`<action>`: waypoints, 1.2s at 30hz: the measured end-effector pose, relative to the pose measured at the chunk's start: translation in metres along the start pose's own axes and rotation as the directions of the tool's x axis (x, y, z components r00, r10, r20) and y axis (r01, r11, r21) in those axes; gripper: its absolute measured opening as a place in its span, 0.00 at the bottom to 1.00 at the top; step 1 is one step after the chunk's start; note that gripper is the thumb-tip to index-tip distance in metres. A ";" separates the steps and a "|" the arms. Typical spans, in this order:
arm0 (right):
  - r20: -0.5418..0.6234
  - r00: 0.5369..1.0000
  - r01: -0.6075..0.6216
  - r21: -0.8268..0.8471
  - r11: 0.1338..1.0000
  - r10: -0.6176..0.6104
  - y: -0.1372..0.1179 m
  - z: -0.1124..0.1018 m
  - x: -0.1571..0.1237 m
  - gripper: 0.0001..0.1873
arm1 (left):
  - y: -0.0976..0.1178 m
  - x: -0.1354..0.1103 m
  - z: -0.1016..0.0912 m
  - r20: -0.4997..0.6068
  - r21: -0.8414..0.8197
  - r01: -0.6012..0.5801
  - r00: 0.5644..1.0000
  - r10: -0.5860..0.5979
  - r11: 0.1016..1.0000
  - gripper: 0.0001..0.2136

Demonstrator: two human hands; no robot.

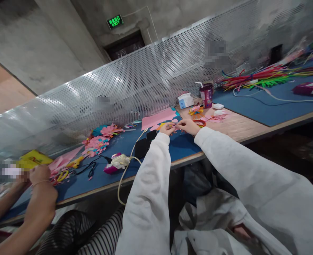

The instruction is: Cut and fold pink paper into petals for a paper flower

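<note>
My left hand (168, 129) and my right hand (187, 126) meet over the blue mat, the fingers of both closed in a pinch. Between the fingertips is something small, mostly hidden, that I cannot make out. Just behind the hands lie a large sheet of pink paper (157, 118) and a bit of yellow paper (162, 124). Scissors with red handles (201, 123) rest beside my right hand. Beyond them are cut pink paper pieces (216, 117) and an orange and pink paper flower (196, 110).
Left of my arms are a white and magenta glue gun (117, 162) with its cord, black boxes (142, 148) and pink paper flowers (96, 144). A co-worker's hands (39, 174) work at far left. A drink cup (206, 95) and tissue pack (186, 101) stand by the perforated screen (135, 81).
</note>
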State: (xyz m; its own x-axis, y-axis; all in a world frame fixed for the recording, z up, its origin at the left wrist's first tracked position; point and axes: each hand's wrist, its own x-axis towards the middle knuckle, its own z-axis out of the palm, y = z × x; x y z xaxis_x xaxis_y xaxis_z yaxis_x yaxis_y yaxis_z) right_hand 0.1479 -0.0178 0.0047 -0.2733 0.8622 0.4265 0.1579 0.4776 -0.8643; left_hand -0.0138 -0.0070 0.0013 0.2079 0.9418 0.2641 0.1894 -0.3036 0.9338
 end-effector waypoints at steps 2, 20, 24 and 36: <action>0.007 1.000 -0.005 -0.006 1.000 0.005 0.000 0.000 0.000 0.12 | 0.001 0.000 0.000 -0.005 0.002 0.001 1.000 -0.001 1.000 0.13; 0.031 0.997 -0.072 0.005 0.997 0.072 0.008 0.001 0.003 0.06 | -0.002 0.000 0.000 -0.024 -0.067 0.032 0.999 -0.034 0.997 0.19; 0.016 0.996 -0.086 0.002 0.996 0.086 0.004 0.002 0.002 0.05 | -0.002 0.000 0.001 -0.029 -0.089 0.041 0.999 -0.044 0.995 0.22; 0.008 1.000 0.003 -0.051 0.999 -0.002 0.010 0.001 0.003 0.13 | -0.006 0.003 0.000 -0.055 -0.023 -0.023 0.998 0.021 0.999 0.21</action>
State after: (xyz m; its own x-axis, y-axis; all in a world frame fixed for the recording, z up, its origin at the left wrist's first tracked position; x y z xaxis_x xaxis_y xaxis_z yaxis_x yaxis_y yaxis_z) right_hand 0.1473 -0.0103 -0.0028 -0.2814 0.8598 0.4262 0.2052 0.4878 -0.8485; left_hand -0.0149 -0.0026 -0.0037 0.1591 0.9416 0.2968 0.1629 -0.3215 0.9328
